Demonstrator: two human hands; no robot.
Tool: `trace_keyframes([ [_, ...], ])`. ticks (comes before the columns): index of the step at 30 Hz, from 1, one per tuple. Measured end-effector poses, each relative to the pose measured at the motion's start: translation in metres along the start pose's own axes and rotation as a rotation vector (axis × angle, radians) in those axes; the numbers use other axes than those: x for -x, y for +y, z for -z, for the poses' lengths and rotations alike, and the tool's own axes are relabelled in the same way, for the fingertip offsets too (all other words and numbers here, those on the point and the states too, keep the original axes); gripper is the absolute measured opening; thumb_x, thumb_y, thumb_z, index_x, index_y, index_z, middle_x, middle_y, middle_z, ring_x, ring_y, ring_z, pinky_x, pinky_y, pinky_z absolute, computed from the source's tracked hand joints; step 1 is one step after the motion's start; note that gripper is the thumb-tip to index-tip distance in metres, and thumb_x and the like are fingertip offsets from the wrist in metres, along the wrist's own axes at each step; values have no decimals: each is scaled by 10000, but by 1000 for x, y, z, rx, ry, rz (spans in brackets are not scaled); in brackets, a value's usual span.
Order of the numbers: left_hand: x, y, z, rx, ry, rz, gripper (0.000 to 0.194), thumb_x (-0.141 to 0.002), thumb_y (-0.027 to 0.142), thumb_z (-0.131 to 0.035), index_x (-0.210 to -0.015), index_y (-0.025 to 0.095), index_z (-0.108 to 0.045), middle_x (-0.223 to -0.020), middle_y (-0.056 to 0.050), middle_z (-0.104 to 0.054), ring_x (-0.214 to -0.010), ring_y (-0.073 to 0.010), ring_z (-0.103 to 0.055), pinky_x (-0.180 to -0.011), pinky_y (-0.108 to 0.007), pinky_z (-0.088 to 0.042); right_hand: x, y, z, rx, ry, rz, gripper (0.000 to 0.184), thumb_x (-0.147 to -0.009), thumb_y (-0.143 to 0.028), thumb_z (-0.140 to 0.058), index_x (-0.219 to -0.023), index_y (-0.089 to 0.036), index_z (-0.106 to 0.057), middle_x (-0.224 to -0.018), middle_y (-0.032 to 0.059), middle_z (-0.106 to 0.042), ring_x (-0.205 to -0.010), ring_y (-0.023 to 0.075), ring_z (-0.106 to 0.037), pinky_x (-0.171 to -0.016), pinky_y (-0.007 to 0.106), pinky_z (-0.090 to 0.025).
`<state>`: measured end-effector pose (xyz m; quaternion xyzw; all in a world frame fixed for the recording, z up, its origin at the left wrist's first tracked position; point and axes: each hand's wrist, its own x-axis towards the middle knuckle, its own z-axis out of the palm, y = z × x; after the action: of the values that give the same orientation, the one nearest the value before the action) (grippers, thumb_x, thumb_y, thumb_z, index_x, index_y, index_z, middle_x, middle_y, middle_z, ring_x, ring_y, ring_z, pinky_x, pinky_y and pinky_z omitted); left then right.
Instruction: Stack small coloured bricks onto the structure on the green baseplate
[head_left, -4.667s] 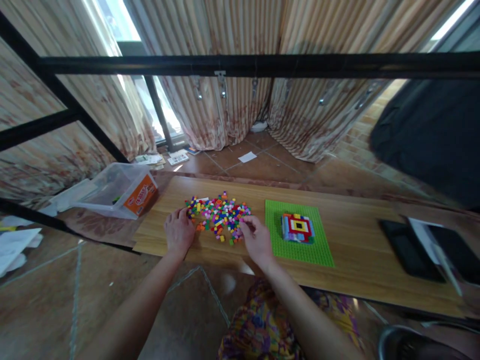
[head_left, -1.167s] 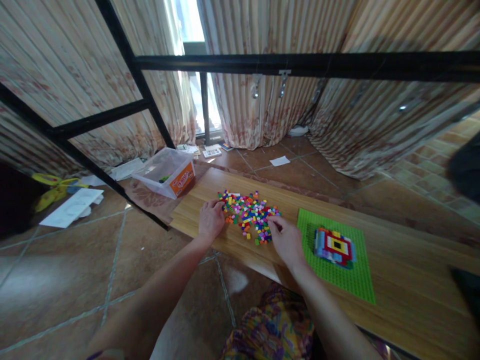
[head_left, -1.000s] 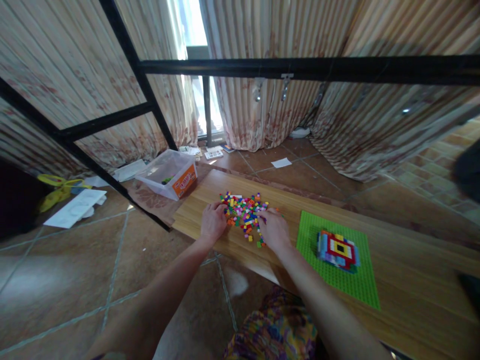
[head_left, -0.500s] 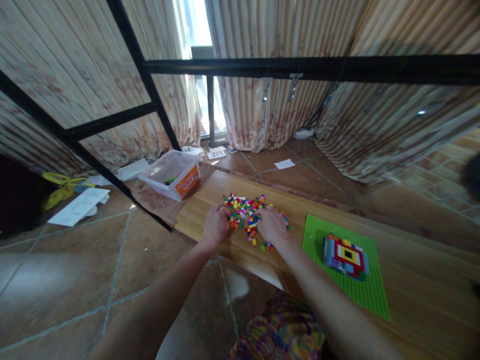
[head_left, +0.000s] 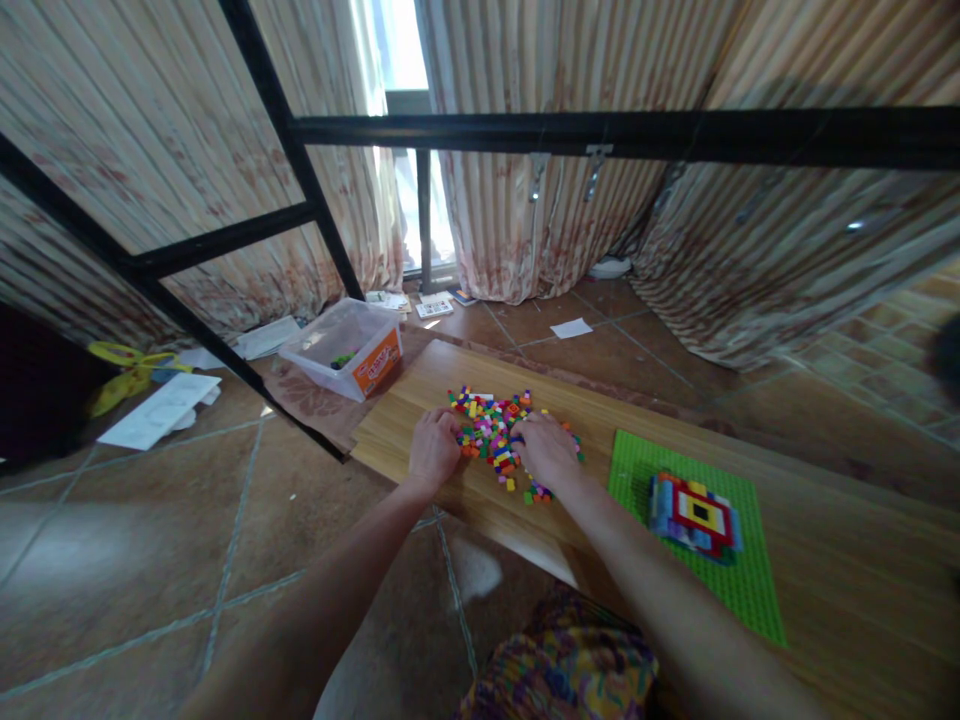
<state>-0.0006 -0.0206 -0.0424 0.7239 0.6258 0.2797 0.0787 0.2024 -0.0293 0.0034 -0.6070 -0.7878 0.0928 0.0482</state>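
A spread pile of small coloured building bricks (head_left: 491, 425) lies on the long wooden table (head_left: 480, 500). My left hand (head_left: 435, 448) rests at the pile's left edge, fingers curled and drawn together by the bricks. Over the right part of the pile, my right hand (head_left: 547, 448) reaches down with its fingers bent together among the bricks. What either hand's fingertips hold, if anything, is hidden. To the right, a green baseplate (head_left: 731, 590) carries a layered brick build (head_left: 697, 515) in red, white, yellow, black and blue.
A clear plastic box (head_left: 322, 350) with an orange label and a few green pieces stands beyond the table's left end. Black metal bars (head_left: 480, 130) cross in front of the curtains. Papers (head_left: 161, 410) lie on the tiled floor.
My view has turned left since the oldest frame. My right hand has moved left from the pile's right edge in among the bricks. My left hand has stayed at the pile's left edge.
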Motion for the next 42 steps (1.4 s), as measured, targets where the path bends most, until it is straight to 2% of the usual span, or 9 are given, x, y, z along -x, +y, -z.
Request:
trace_keyframes([
  [5, -1, -1, -1, -4, -9, 4, 228, -804, 44, -464, -740, 207, -609, -1013, -70, -668, -1004, -219, -586, -944, -371, -472, 0, -2, -3, 6, 22, 14, 150, -874, -230, -586, -938, -185, -714, -1041, 106, -683, -1049, 228, -576, -933, 313, -406],
  [8, -1, -1, -2, -6, -3, 3, 235, -806, 42, -457, -742, 207, -612, -1004, -76, -670, -1000, -223, -585, -935, -373, -476, 7, -8, 2, -91, 124, -24, 161, -902, -217, -539, -948, -178, -688, -1037, 105, -684, -1032, 221, -581, -936, 315, -401],
  [12, -1, -2, -2, -26, 18, 0, 240, -823, 51, -449, -747, 213, -610, -962, -72, -668, -964, -223, -588, -903, -362, -484, 33, -16, 5, -492, 267, -96, 214, -933, -240, -466, -955, -184, -671, -944, 78, -698, -901, 194, -621, -836, 305, -442],
  [17, -2, -1, 1, -67, 23, -11, 234, -823, 63, -453, -758, 213, -620, -925, -68, -672, -938, -226, -597, -875, -356, -487, 82, -13, -6, -1168, 286, -271, 328, -899, -449, -501, -1000, -198, -687, -720, 27, -664, -623, 166, -611, -594, 285, -480],
  [22, -4, -3, 2, -81, 39, -32, 241, -812, 62, -439, -781, 204, -631, -933, -80, -684, -941, -232, -601, -882, -354, -493, 127, 6, 2, -1494, 366, -492, 461, -717, -570, -703, -985, -195, -697, -802, 46, -708, -667, 175, -660, -627, 313, -554],
  [27, -8, -9, 0, -100, 49, -58, 241, -816, 106, -431, -805, 214, -646, -945, -83, -691, -947, -247, -607, -887, -371, -495, 165, 33, 11, -1498, 521, -589, 491, -668, -569, -749, -979, -192, -705, -830, 55, -721, -697, 185, -684, -664, 339, -586],
  [34, -11, -7, 5, -134, 19, -75, 261, -822, 156, -405, -813, 183, -665, -934, -108, -697, -919, -270, -608, -857, -394, -495, 205, 84, 5, -1278, 700, -697, 463, -684, -514, -738, -1005, -180, -727, -900, 82, -750, -717, 190, -687, -648, 330, -570],
  [38, -13, -5, 7, -153, 18, -68, 263, -810, 162, -403, -807, 181, -665, -932, -109, -700, -923, -273, -611, -856, -393, -491, 207, 121, 12, -1110, 768, -673, 391, -710, -443, -712, -999, -182, -741, -963, 89, -760, -826, 203, -693, -749, 343, -559],
  [42, -14, -5, 7, -160, 19, -74, 248, -792, 155, -416, -798, 188, -661, -919, -98, -699, -913, -265, -612, -861, -386, -485, 194, 145, 18, -1009, 783, -650, 354, -721, -405, -665, -976, -172, -743, -937, 94, -764, -819, 204, -694, -771, 353, -553],
])
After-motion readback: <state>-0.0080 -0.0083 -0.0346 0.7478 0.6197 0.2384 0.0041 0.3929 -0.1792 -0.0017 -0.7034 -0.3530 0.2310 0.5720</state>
